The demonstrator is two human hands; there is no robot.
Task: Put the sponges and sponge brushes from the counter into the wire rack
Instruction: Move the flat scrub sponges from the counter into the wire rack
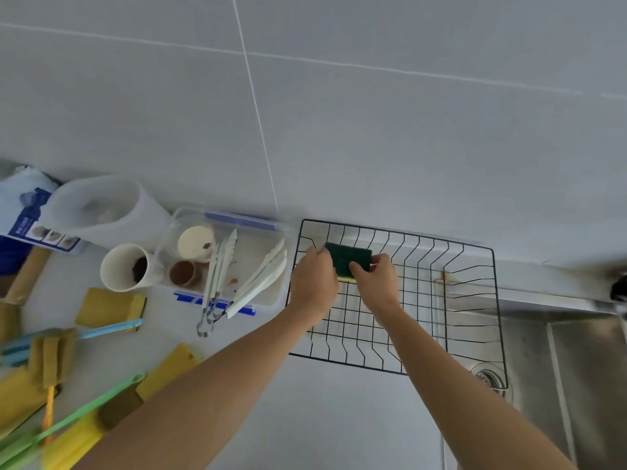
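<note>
A black wire rack point(475, 300) stands on the counter, partly over the sink. A green-topped yellow sponge point(349, 257) is held on edge inside the rack's far left part. My left hand point(314, 283) grips its left end and my right hand point(376, 279) grips its right end. Still on the counter at the left lie yellow sponges point(112, 308) point(169, 368) and sponge brushes with blue point(108, 329) and green point(84, 408) handles.
A clear plastic tray point(271, 300) with white tongs, a small cup and a lidded tub sits left of the rack. A white cup point(122, 266) and a white jug point(101, 208) stand further left. The steel sink point(576, 351) with its drain lies at the right.
</note>
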